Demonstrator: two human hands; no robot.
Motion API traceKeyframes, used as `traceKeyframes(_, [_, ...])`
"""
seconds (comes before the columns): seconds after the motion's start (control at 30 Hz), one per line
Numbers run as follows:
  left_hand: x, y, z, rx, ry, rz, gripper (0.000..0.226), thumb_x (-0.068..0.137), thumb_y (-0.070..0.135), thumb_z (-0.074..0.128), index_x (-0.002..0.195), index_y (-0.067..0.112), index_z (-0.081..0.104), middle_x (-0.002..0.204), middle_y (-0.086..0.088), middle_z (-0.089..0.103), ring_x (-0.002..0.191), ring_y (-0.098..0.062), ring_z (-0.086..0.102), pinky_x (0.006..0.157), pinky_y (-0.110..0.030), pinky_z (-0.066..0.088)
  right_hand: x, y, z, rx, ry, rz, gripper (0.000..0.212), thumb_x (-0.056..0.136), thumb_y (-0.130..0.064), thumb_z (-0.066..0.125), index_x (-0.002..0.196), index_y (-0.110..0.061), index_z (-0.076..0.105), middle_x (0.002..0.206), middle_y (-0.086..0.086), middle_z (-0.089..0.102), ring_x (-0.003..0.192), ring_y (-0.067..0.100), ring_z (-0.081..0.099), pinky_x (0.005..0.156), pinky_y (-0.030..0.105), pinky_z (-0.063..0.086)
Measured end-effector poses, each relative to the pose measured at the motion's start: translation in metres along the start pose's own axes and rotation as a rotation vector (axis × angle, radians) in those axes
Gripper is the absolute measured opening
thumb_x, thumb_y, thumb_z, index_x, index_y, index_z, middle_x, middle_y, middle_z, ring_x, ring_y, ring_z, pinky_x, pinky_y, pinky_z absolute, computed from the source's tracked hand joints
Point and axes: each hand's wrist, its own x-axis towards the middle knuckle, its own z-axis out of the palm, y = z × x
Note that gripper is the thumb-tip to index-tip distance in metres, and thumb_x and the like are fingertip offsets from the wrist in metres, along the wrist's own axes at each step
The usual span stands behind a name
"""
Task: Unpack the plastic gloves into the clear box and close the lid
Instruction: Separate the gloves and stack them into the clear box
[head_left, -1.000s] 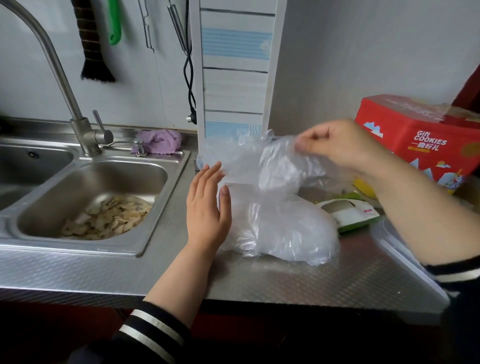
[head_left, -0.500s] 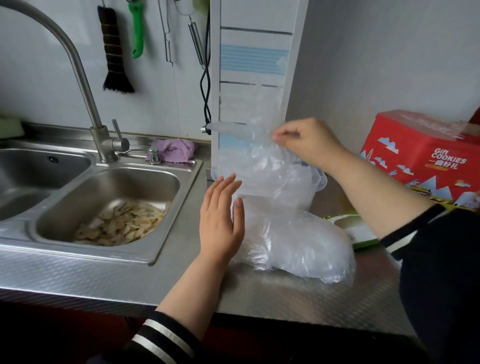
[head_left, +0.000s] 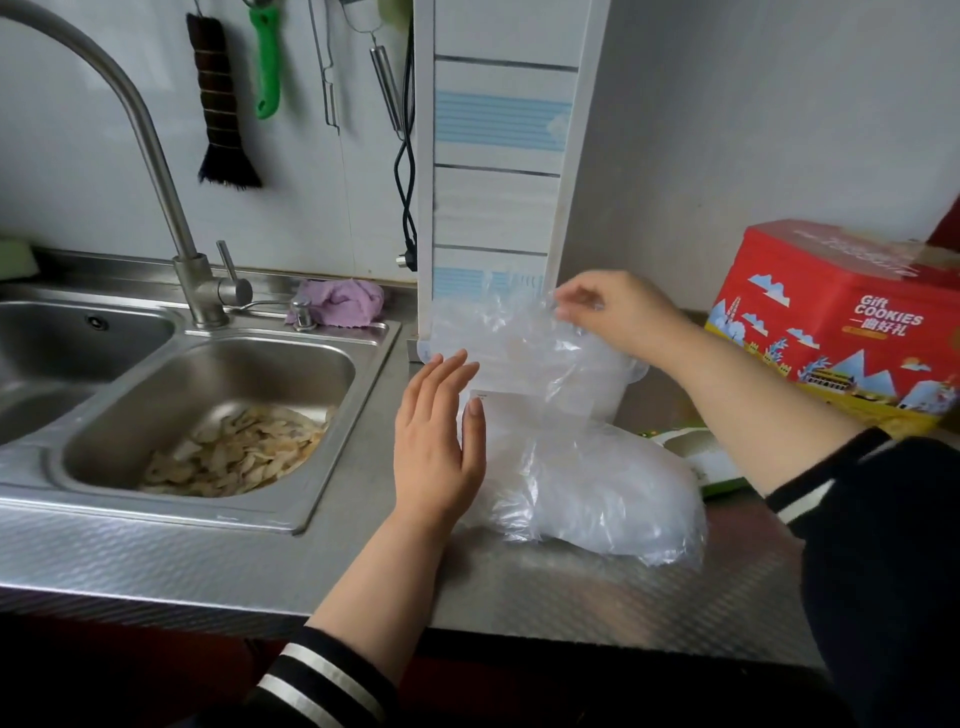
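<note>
While the right hand (head_left: 618, 317) pinches the bag (head_left: 524, 353) up off the glove pile (head_left: 597, 493) on the counter (head_left: 571, 597) and the left hand (head_left: 436, 447), fingers straight, steadies that pile, a quick tug could drag the slippery gloves off the edge.

The only print you can read is on the red box (head_left: 841, 322) at your far right on the counter (head_left: 571, 587): its front face says "Gift COOKIES" in white letters, with a line of Chinese characters just beneath, which look like "一曲好礼", though they are small. Pale lettering runs across the box's top, too blurred to make out. A white label (head_left: 511, 415) shows through the clear plastic in front of you, with tiny dark print in its corner that you cannot read.
</note>
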Motion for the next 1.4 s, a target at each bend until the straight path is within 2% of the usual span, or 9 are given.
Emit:
traceKeyframes(0.1, [-0.001,0.003,-0.001,0.025,0.042,0.060,0.035,0.097,0.023,0.039,0.121,0.009,0.060,0.134,-0.003,0.056,0.130,-0.021,0.045,0.111,-0.033,0.032,-0.047,-0.012,-0.011,0.177,0.217,-0.127,0.016,0.090,-0.033,0.064,0.084,-0.019,0.067,0.075,-0.006,0.068,0.072,0.014,0.063,0.071,0.031,0.049])
traceKeyframes(0.2, [-0.005,0.009,0.001,0.036,0.070,0.195,0.025,0.094,0.015,0.046,0.105,0.005,0.066,0.117,-0.007,0.063,0.109,-0.024,0.054,0.098,-0.029,0.038,-0.098,-0.013,-0.004,0.073,0.004,-0.075,0.044,0.081,-0.062,0.053,0.065,-0.021,0.060,0.059,-0.008,0.062,0.054,0.004,0.053,0.058,0.026,0.039])
traceKeyframes(0.37, [-0.010,0.016,0.007,0.035,-0.114,0.304,0.025,0.096,0.022,0.048,0.096,0.006,0.067,0.100,-0.003,0.065,0.092,-0.022,0.059,0.081,-0.027,0.045,-0.141,0.018,0.023,-0.189,-0.347,0.042,0.047,0.077,-0.055,0.068,0.117,-0.032,0.064,0.120,-0.021,0.052,0.115,0.001,0.045,0.098,0.029,0.039])
traceKeyframes(0.67, [-0.012,0.014,0.003,-0.044,-0.265,0.019,0.036,0.094,0.045,0.040,0.111,0.019,0.059,0.102,0.012,0.066,0.091,-0.006,0.063,0.076,-0.030,0.048,-0.133,0.010,0.000,0.123,-0.008,0.115,0.021,0.089,-0.035,0.064,0.102,-0.022,0.075,0.097,-0.014,0.071,0.091,0.005,0.064,0.087,0.031,0.051])
traceKeyframes(0.8, [-0.012,0.009,0.006,-0.016,-0.318,0.080,0.042,0.091,0.055,0.046,0.108,0.021,0.064,0.098,0.013,0.067,0.089,-0.007,0.061,0.080,-0.030,0.047,-0.104,-0.011,-0.047,0.217,0.154,-0.001,0.014,0.090,-0.030,0.064,0.103,-0.032,0.070,0.077,-0.025,0.064,0.064,-0.017,0.053,0.069,0.015,0.042])
traceKeyframes(1.03, [-0.013,-0.005,0.018,0.079,-0.341,0.195,0.030,0.087,0.050,0.057,0.086,0.025,0.073,0.089,0.011,0.067,0.077,-0.018,0.062,0.071,-0.034,0.049,-0.029,-0.050,-0.082,0.193,0.443,-0.176,0.023,0.091,-0.031,0.064,0.097,-0.012,0.075,0.061,-0.014,0.058,0.057,-0.006,0.042,0.062,0.017,0.038])
traceKeyframes(1.2, [-0.011,0.000,0.013,0.042,-0.387,0.183,0.054,0.085,0.069,0.045,0.093,0.025,0.074,0.095,0.010,0.067,0.085,-0.015,0.062,0.075,-0.032,0.049,0.014,-0.048,-0.038,0.053,0.223,-0.128,0.027,0.092,-0.036,0.061,0.104,-0.015,0.074,0.099,0.003,0.074,0.087,0.014,0.067,0.080,0.027,0.050])
traceKeyframes(1.3, [-0.011,-0.001,0.013,0.037,-0.396,0.188,0.058,0.083,0.072,0.047,0.098,0.023,0.073,0.099,0.010,0.067,0.088,-0.015,0.063,0.076,-0.032,0.050,0.028,-0.034,0.000,-0.030,0.019,-0.050,0.034,0.093,-0.033,0.061,0.100,-0.001,0.071,0.103,0.016,0.070,0.092,0.033,0.064,0.070,0.026,0.045])
traceKeyframes(1.4, [-0.012,-0.003,0.017,0.053,-0.393,0.203,0.050,0.083,0.068,0.053,0.099,0.025,0.074,0.099,0.011,0.066,0.086,-0.015,0.062,0.074,-0.032,0.051,0.032,-0.014,0.025,-0.132,-0.153,0.024,0.021,0.092,-0.026,0.061,0.095,-0.009,0.073,0.094,0.004,0.071,0.093,0.026,0.064,0.077,0.027,0.047])
